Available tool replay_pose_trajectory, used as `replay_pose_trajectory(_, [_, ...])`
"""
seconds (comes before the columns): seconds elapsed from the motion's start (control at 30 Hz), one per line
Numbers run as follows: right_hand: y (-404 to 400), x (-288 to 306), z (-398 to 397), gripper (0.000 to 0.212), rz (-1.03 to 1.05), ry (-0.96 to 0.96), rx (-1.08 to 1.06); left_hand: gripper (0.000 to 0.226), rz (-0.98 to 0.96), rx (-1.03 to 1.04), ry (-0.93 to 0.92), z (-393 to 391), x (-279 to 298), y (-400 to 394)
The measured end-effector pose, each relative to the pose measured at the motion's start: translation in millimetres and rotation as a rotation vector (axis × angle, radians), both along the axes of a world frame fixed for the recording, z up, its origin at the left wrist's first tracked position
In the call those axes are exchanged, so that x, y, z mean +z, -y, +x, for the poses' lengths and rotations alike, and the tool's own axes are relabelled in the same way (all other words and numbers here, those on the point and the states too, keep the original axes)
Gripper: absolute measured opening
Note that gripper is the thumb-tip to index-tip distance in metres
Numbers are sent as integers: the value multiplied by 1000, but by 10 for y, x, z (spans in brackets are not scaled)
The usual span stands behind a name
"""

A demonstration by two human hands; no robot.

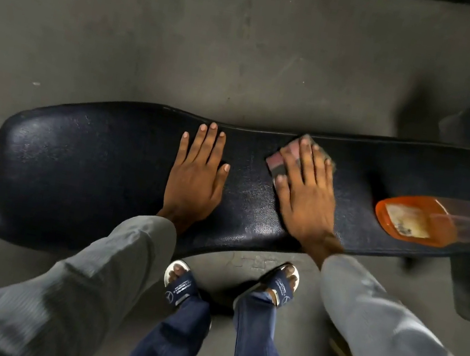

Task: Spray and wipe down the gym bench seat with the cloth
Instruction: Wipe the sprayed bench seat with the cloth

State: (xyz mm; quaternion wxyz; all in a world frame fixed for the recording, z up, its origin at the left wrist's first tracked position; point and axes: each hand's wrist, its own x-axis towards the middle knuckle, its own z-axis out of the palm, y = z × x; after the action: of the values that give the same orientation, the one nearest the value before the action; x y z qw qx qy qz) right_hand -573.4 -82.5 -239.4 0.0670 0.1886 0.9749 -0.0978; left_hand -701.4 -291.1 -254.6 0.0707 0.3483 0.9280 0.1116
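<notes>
- We find the right hand (pixel 307 190) laid flat, fingers straight, pressing the cloth (pixel 277 161) onto the gym bench seat (pixel 104 161) just right of frame centre; nothing is gripped
- The left hand (pixel 197 171) rests open and flat on the seat beside it, apparently as a brace
- The spray bottle (pixel 418 218) lies on its side on the seat at centre right, near the right hand; its nozzle end runs out of frame
- Risk, in our judgement: a wipe stroke toward the right could knock the bottle off the seat's edge; a bottle lying flat may also leak
- Risk: the cloth is small and only pressed, so it may bunch or slip out under the palm
- Materials: seat is black pebbled vinyl, padded, rounded at the left end; cloth looks pink and grey, folded; bottle is clear plastic with orange liquid and a worn label; the floor (pixel 127 33) looks like grey concrete
</notes>
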Motion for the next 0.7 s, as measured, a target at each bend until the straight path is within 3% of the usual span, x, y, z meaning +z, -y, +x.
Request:
replay_pose_trajectory(0.1, [166,-22,-294,63,-38,-6,-49,62,-13,5,2,10,-4,-8])
replay_pose_trajectory(0.27, [604,-21,36,64,-78,-4,183,63,-4,3,28,-7,15,1])
replay_pose_trajectory(0.43, [365,-82,433,60,-136,-78,327,66,40,110,54,72,57,-126])
replay_pose_trajectory(0.57, [356,82,289,62,-301,-150,230,60,134,260,117,318,156,-474])
replay_pose_trajectory(0.7, [288,355,421,46,-551,-292,-103,40,345,440,164,570,390,-790])
